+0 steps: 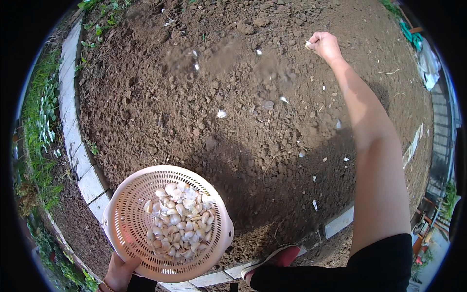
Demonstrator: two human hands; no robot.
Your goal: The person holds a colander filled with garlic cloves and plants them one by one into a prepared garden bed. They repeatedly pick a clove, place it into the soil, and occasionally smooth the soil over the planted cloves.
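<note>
My left hand (122,272), at the lower left, holds a pale pink plastic colander (127,233) by its rim, the thumb over the edge. A heap of garlic cloves (178,222) lies in the colander, with bits of papery skin among them. Stretched out to the upper right, my right hand (324,44) pinches a garlic clove (308,44) between thumb and fingertips, over brown soil (164,120). On the soil lie several scattered white cloves, among them one near the middle (221,114) and one higher up (259,52).
Pale edging blocks (89,184) curve along the left and bottom of the soil. Green plants (43,146) grow beyond them at left. A red shoe (281,257) stands by the lower edging. A whitish plastic bag (427,65) lies at the right edge.
</note>
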